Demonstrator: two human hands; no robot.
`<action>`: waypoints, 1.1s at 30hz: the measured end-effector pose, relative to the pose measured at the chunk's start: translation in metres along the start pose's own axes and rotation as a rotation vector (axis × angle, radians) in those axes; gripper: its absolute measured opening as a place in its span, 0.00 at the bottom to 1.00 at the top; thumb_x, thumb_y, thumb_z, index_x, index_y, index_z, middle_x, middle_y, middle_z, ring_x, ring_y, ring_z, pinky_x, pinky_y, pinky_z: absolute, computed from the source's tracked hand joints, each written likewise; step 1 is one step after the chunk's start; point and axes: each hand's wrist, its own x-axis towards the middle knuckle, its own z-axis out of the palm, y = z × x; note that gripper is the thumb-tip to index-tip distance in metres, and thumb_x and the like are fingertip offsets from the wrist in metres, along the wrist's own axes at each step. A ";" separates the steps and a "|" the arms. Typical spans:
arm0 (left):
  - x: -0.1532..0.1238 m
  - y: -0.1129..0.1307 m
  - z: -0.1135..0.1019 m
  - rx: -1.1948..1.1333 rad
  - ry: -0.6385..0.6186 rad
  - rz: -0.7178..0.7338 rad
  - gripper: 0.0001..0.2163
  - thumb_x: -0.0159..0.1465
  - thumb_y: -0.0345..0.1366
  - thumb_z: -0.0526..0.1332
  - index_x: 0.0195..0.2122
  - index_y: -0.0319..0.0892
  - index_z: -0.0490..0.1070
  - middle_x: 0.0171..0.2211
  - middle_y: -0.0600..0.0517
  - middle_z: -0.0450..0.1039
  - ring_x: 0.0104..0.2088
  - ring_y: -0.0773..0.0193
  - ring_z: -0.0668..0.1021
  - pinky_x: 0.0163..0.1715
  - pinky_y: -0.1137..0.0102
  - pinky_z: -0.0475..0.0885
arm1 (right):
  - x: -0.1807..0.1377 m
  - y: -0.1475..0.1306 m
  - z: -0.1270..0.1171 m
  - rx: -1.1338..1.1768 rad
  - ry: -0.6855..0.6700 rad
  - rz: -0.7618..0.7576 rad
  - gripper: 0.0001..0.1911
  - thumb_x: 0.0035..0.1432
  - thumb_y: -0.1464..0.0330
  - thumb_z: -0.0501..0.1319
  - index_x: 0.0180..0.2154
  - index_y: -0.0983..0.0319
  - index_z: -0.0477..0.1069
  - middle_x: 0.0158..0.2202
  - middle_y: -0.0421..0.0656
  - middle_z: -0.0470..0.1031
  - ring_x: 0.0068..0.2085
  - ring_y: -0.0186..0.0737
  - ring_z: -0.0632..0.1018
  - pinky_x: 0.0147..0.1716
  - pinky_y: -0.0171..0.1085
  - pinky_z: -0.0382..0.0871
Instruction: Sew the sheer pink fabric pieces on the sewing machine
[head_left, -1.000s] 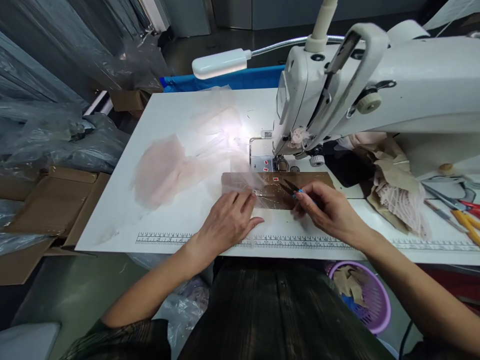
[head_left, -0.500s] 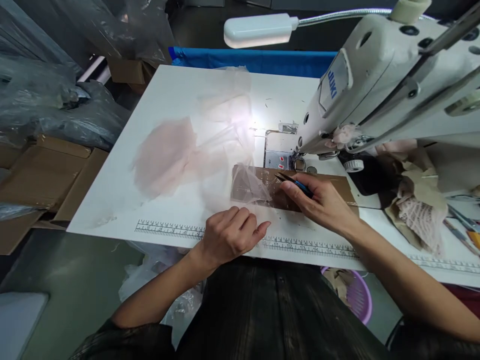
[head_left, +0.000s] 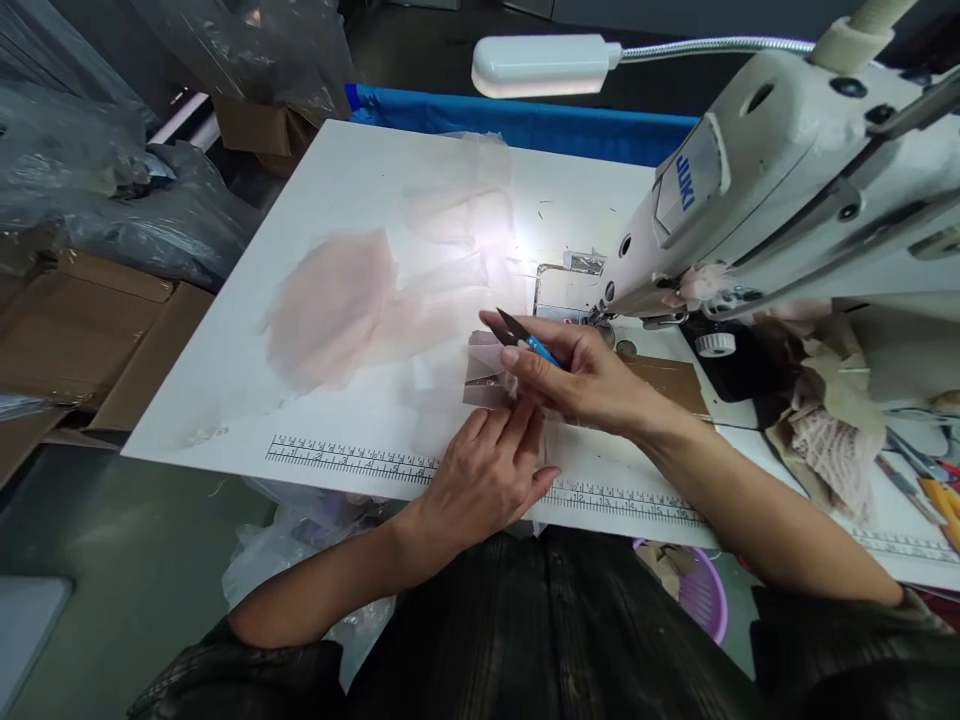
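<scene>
My right hand (head_left: 581,380) is closed round small thread snips (head_left: 525,338) with a blue handle, blades pointing left. It hovers over a brown card template (head_left: 667,378) lying in front of the sewing machine's needle. My left hand (head_left: 491,475) rests just below it with fingers stretched flat, pressing sheer pale-pink fabric (head_left: 352,305) against the white table (head_left: 315,180). The fabric spreads leftward across the table from under both hands.
A white sewing machine (head_left: 787,190) fills the right, its lamp (head_left: 540,65) lit above the table. Printed rulers (head_left: 345,460) line the table's near edge. Fabric scraps (head_left: 825,430) and tools lie at right. A purple basket (head_left: 705,595) sits below. Cardboard boxes (head_left: 105,340) and plastic bags stand at left.
My right hand carried the snips left, off the template and over the fabric. My left hand opened from curled fingers and moved up to press the fabric. The camera tilted slightly.
</scene>
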 end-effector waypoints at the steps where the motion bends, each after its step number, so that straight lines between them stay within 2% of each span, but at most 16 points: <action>1: 0.000 0.002 -0.001 -0.010 -0.006 0.006 0.20 0.67 0.43 0.59 0.49 0.28 0.72 0.48 0.33 0.75 0.40 0.51 0.78 0.38 0.60 0.72 | -0.002 -0.002 -0.003 -0.073 0.017 -0.053 0.24 0.60 0.51 0.62 0.51 0.60 0.73 0.26 0.37 0.67 0.26 0.33 0.67 0.24 0.32 0.61; 3: -0.002 0.003 -0.002 -0.020 -0.011 0.007 0.19 0.67 0.42 0.59 0.49 0.29 0.72 0.48 0.33 0.75 0.39 0.52 0.78 0.37 0.60 0.73 | -0.010 -0.001 -0.013 -0.225 0.098 -0.090 0.23 0.63 0.50 0.58 0.48 0.60 0.75 0.26 0.38 0.68 0.26 0.34 0.68 0.24 0.33 0.60; 5: -0.004 0.003 -0.002 -0.032 0.002 -0.002 0.17 0.67 0.41 0.59 0.48 0.31 0.72 0.46 0.36 0.76 0.37 0.54 0.77 0.36 0.61 0.74 | -0.022 0.004 -0.024 -0.359 0.149 -0.021 0.28 0.67 0.47 0.51 0.39 0.63 0.77 0.22 0.38 0.66 0.23 0.34 0.67 0.22 0.33 0.57; 7: -0.006 0.002 0.000 -0.043 0.029 -0.016 0.14 0.67 0.40 0.60 0.45 0.32 0.73 0.42 0.39 0.77 0.35 0.57 0.77 0.35 0.63 0.75 | -0.035 0.011 -0.034 -0.488 0.148 0.075 0.33 0.69 0.46 0.45 0.30 0.63 0.75 0.20 0.39 0.65 0.22 0.34 0.66 0.22 0.34 0.56; 9: -0.006 0.002 0.002 -0.039 0.053 -0.019 0.12 0.67 0.39 0.60 0.42 0.32 0.74 0.36 0.43 0.77 0.33 0.59 0.77 0.33 0.65 0.75 | -0.045 0.018 -0.040 -0.646 0.105 0.140 0.34 0.70 0.47 0.43 0.26 0.62 0.72 0.19 0.39 0.66 0.21 0.34 0.67 0.22 0.35 0.55; 13: -0.006 0.002 0.004 -0.013 0.086 0.021 0.10 0.66 0.36 0.61 0.41 0.32 0.74 0.31 0.46 0.75 0.31 0.60 0.76 0.30 0.66 0.76 | -0.048 0.028 -0.040 -0.957 0.020 0.178 0.29 0.70 0.52 0.46 0.25 0.60 0.71 0.21 0.41 0.70 0.24 0.38 0.70 0.25 0.37 0.54; 19: -0.006 0.002 0.003 -0.006 0.098 0.042 0.08 0.66 0.35 0.60 0.40 0.35 0.74 0.32 0.46 0.76 0.30 0.62 0.77 0.30 0.67 0.75 | -0.033 0.024 -0.030 -1.243 -0.100 0.148 0.27 0.69 0.53 0.50 0.26 0.61 0.73 0.24 0.45 0.75 0.26 0.42 0.74 0.25 0.37 0.53; 23: -0.007 0.001 0.004 -0.011 0.094 0.038 0.08 0.67 0.35 0.60 0.41 0.34 0.74 0.32 0.46 0.75 0.30 0.62 0.76 0.30 0.66 0.74 | -0.025 0.020 -0.024 -1.360 -0.134 0.127 0.27 0.69 0.53 0.50 0.27 0.62 0.75 0.27 0.48 0.78 0.27 0.44 0.76 0.24 0.37 0.53; 29: -0.007 0.001 0.005 -0.043 0.084 0.031 0.08 0.66 0.34 0.60 0.42 0.33 0.73 0.32 0.46 0.75 0.31 0.61 0.76 0.31 0.66 0.72 | -0.030 0.025 -0.016 -1.386 -0.066 0.082 0.25 0.69 0.54 0.53 0.27 0.62 0.74 0.25 0.49 0.76 0.26 0.45 0.76 0.24 0.37 0.52; 33: -0.007 -0.007 -0.002 -0.142 0.085 0.058 0.05 0.67 0.33 0.61 0.39 0.36 0.73 0.32 0.48 0.76 0.31 0.63 0.76 0.32 0.67 0.70 | -0.052 0.031 -0.035 -1.351 0.046 0.040 0.25 0.69 0.54 0.52 0.25 0.60 0.72 0.22 0.46 0.74 0.24 0.44 0.74 0.23 0.38 0.50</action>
